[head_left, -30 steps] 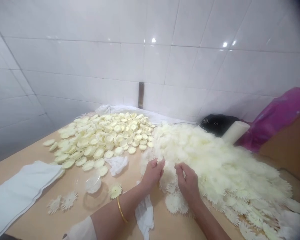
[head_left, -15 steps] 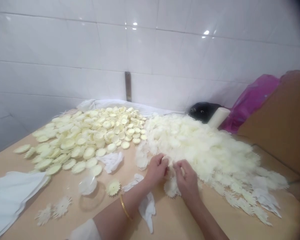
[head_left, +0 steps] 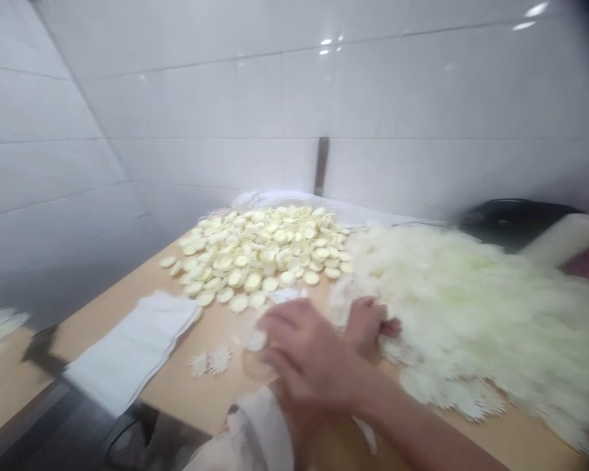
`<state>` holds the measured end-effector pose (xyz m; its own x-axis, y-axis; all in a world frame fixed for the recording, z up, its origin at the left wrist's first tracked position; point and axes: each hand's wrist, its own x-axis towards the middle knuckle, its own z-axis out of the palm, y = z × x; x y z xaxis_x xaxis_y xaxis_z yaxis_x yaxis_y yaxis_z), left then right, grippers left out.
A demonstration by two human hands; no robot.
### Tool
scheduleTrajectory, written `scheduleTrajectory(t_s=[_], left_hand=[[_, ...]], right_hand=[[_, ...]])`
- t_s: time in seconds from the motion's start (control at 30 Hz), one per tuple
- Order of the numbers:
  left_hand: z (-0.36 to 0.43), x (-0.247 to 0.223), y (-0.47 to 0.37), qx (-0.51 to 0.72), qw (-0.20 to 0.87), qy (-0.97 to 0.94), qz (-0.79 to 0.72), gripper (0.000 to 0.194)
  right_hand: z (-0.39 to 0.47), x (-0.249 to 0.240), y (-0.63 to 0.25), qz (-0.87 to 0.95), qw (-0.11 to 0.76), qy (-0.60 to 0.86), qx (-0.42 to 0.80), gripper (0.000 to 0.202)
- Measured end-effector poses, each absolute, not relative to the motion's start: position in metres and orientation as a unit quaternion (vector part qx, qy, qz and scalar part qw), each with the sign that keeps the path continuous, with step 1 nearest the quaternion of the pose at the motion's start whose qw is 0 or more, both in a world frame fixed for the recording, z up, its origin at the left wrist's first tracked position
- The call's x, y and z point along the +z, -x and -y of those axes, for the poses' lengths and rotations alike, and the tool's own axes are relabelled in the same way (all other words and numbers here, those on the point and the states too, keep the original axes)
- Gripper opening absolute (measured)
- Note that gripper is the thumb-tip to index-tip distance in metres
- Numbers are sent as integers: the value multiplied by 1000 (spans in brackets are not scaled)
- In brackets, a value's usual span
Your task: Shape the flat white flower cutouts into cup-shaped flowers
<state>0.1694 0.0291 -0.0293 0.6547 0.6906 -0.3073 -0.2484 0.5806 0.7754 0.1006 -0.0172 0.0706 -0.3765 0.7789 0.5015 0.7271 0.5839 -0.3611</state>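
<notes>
My right hand crosses over my left forearm, blurred. Its thumb and fingers are apart beside a small clear dish; I cannot tell if they touch it. Behind it, my left hand is closed, fingers curled, at the near edge of a heap of thin white discs with toothed edges. What it holds is hidden. Cup-like pale yellow discs are piled at the back left. Two toothed white pieces lie flat left of the dish.
A stack of white sheets lies at the table's left edge. A white cloth runs along the tiled wall. At the back right are a black object and a pale roll. More pale pieces lie on a surface at far left.
My right hand has left my left hand and swung left across it to the clear dish. My left hand stays by the white heap. The view has turned left.
</notes>
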Motion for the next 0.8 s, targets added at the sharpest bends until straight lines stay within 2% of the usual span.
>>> scheduleTrajectory(t_s=[0.1, 0.17, 0.27, 0.47, 0.63, 0.7, 0.8], left_hand=[[-32, -26, -171, 274, 834, -378, -295, 11], [-35, -24, -172, 271, 836, -385, -282, 10], [-38, -23, -172, 258, 842, -394, -265, 9], [-38, -23, -170, 241, 857, -385, -245, 20], [-39, -26, -172, 236, 867, -368, -240, 14], [-39, -27, -172, 234, 872, -356, -239, 13], [-40, -27, -171, 224, 890, -326, -227, 26]], right_hand=[[-13, 61, -71, 872, 182, 452, 37, 18], [-29, 52, -64, 887, 95, 451, 29, 14], [-40, 47, -62, 877, 34, 476, 55, 6], [-36, 50, -66, 854, -30, 504, 124, 22], [-42, 54, -64, 843, -106, 504, 157, 15], [-42, 53, -63, 845, -93, 507, 142, 16], [-40, 49, -62, 849, -43, 516, 108, 23]])
